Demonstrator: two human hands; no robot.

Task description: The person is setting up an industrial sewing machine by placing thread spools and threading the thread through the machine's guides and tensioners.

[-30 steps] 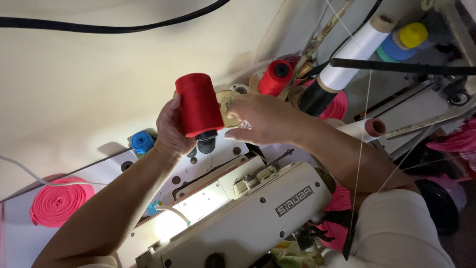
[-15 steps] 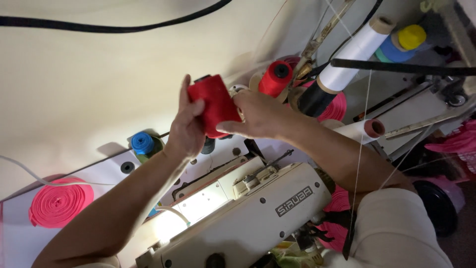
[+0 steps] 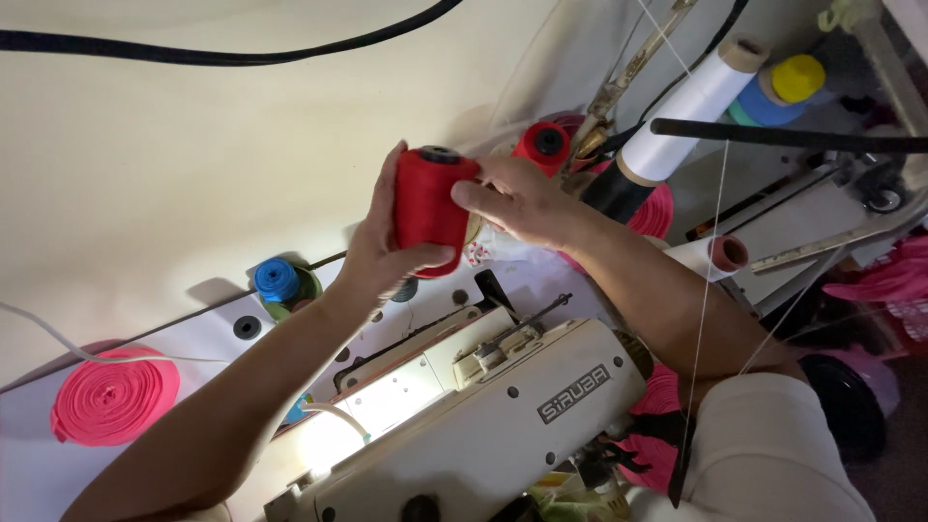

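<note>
Now the red spool (image 3: 430, 208) has tipped since a second ago: it stood upright with its side to the camera, now its dark core end shows. It sits above the sewing machine (image 3: 483, 406), clear of the desk (image 3: 126, 333). Left hand (image 3: 382, 246) grip wraps it; right hand (image 3: 517, 198) fingertips press its top edge.

Thread cone (image 3: 428, 208) held between both hands above sewing machine (image 3: 483, 416). Second cone (image 3: 541, 143) just behind. Tape roll (image 3: 114, 396) far left on counter (image 3: 208, 324). Thread spools (image 3: 710, 92) right.
</note>
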